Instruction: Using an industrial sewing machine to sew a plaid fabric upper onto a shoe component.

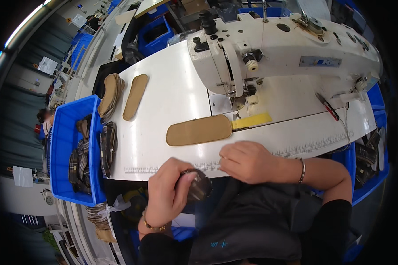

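Observation:
My left hand (pixel 169 187) is closed on a dark plaid fabric piece (pixel 200 185), thumb on top, just off the front edge of the white table (pixel 172 79). To its right, my right hand (pixel 245 161) hangs over the table edge with fingers curled together; what they hold, if anything, is hidden. Beyond the hands a tan oblong pad (pixel 199 130) with rounded ends lies flat on the table. Its right end meets a yellow strip (pixel 252 120) in front of the needle area of a white sewing machine (pixel 287 48).
At left are a stack of tan pads (pixel 111 95), a single tan pad (pixel 135 97) and stacked plaid pieces (pixel 108 149). A blue bin (pixel 97 154) with plaid pieces stands beside the table. Red-handled thread snips (pixel 327 107) lie right of the needle. Another blue bin (pixel 373 190) stands at right.

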Motion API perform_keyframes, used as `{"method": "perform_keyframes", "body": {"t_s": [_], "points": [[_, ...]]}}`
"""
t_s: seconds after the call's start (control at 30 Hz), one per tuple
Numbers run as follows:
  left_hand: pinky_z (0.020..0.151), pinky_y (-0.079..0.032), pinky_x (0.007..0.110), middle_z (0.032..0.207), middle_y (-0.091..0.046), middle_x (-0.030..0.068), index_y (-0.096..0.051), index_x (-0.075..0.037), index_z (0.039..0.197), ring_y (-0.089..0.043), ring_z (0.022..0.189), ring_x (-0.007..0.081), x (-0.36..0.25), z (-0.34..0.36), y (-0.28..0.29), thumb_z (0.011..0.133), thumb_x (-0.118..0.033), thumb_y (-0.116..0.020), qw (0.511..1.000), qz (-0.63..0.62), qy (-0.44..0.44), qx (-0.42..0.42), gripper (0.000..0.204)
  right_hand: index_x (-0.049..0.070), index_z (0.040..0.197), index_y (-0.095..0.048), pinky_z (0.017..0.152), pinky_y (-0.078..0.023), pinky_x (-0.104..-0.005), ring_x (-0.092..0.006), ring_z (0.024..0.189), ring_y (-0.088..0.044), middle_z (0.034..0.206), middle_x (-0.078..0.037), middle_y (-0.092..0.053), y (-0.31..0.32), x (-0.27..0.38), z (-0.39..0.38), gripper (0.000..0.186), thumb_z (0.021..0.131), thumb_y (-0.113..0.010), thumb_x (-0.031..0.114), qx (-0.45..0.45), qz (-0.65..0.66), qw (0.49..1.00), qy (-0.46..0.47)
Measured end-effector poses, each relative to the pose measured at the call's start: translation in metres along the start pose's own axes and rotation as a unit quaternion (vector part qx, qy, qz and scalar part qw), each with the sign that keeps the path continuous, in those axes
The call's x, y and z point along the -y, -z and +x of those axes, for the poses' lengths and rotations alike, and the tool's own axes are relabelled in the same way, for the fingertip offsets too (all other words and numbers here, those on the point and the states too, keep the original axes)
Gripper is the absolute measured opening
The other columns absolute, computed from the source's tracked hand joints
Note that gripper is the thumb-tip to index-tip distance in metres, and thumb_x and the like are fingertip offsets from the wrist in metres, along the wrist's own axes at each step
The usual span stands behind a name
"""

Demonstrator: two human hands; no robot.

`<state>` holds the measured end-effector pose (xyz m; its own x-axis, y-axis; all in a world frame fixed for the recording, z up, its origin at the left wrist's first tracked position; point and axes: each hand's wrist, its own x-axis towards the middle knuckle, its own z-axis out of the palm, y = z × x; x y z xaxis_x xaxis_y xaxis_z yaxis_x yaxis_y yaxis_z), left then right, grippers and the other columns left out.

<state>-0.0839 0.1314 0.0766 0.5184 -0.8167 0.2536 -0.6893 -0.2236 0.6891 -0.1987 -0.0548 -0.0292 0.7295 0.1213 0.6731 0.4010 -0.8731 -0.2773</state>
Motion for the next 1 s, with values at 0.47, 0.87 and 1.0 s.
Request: {"method": "perform_keyframes", "body": {"t_s": [0.47, 0.87, 1.0], "points": [[0.069, -0.049, 0.035, 0.073, -0.063, 0.0157, -0.068, -0.001, 0.093, -0.059, 0.067, 0.0288, 0.106, 0.146, -0.075, 0.092, -0.016, -0.066, 0.967, -0.048, -0.069, 0.241, 0.015, 0.005, 0.114, -0.063, 0.093, -0.042, -0.0378, -0.0272, 0.117, -0.054, 0.114, -0.010, -0.063, -0.011, -0.072, -0.001, 0.049, 0.086, -0.067, 0.046, 0.156, -0.055, 0.986, 0.012], [0.067, -0.050, 0.040, 0.080, -0.066, 0.0155, -0.068, -0.004, 0.088, -0.064, 0.075, 0.0360, 0.105, 0.141, -0.077, 0.090, -0.018, -0.065, 0.972, 0.011, -0.073, 0.222, 0.015, 0.003, 0.075, -0.061, 0.053, -0.047, -0.0283, -0.0180, 0.069, -0.062, 0.072, -0.007, -0.061, -0.013, -0.081, 0.003, 0.015, 0.072, -0.068, 0.016, 0.019, -0.097, 0.990, 0.100], [0.066, -0.050, 0.040, 0.078, -0.066, 0.0164, -0.068, -0.004, 0.088, -0.063, 0.073, 0.0370, 0.108, 0.142, -0.076, 0.090, -0.019, -0.065, 0.975, -0.019, -0.080, 0.207, 0.015, 0.006, 0.074, -0.061, 0.042, -0.040, -0.0256, -0.0109, 0.059, -0.057, 0.066, -0.001, -0.056, -0.009, -0.085, 0.005, 0.011, 0.071, -0.068, 0.014, 0.040, -0.131, 0.987, 0.089]]}}
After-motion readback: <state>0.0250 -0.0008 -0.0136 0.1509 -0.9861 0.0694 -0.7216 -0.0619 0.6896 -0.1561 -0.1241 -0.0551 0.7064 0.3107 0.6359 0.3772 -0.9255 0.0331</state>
